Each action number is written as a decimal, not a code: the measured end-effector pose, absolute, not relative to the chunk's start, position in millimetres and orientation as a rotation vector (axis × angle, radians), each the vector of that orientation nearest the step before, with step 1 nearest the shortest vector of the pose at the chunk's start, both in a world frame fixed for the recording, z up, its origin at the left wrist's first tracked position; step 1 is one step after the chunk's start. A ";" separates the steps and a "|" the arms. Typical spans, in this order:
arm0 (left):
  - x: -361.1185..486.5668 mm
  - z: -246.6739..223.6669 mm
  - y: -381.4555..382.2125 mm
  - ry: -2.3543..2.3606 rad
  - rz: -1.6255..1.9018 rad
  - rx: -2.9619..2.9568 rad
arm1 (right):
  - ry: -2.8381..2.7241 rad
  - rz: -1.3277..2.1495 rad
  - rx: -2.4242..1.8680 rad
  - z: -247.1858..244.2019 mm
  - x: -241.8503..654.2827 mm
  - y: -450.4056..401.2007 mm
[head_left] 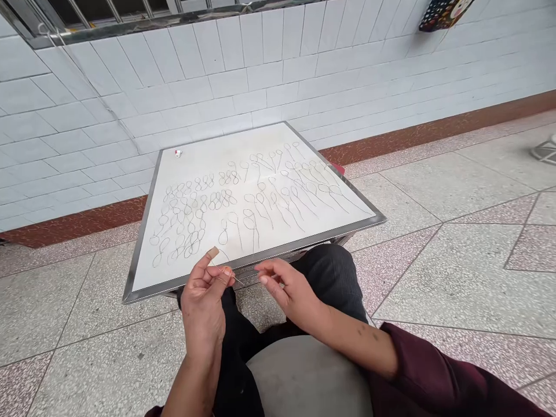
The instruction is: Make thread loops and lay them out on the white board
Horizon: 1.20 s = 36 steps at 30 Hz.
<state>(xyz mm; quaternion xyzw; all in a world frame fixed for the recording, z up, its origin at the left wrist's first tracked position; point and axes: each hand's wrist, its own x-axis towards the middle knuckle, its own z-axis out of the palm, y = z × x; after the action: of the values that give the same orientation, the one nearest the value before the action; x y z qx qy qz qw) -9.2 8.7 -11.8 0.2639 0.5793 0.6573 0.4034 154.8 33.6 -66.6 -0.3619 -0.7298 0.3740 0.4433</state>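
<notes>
My left hand [205,298] is closed in a pinch, thumb against fingers, on a thin wire [237,280]. One end of the wire sticks out to the right of the thumb, and a looped part seems to rise near the taped index finger. A strip of tan tape [212,252] wraps that fingertip. To the right, my right hand [290,289] hovers before the table edge, its thumb and index finger slightly apart, with nothing visible between them. Ahead on the white table [204,147] lie several thin wire pieces: figure-eight loops [161,252] on the left, single loops with long tails [249,220] on the right.
A grey metal edge [260,258] frames the table, which stands by a white tiled wall [226,95]. A small red and white object [178,153] lies at its far left corner. Below my arms is a round grey surface [310,370] between my legs.
</notes>
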 end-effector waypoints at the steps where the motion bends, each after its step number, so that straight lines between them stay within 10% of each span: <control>1: -5.1 -13.3 8.9 1.462 1.645 0.663 | -1.815 0.929 -0.856 -63.1 152.2 35.5; 36: -14.4 -63.7 29.8 1.350 1.796 0.448 | -2.068 0.573 -0.822 -117.5 127.1 44.6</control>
<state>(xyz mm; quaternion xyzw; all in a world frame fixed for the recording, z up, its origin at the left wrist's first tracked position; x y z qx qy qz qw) -14.4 29.8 -63.7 0.1780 0.5366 0.7141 0.4127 127.1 44.6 -117.5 -0.3263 -0.8210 0.2276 0.4095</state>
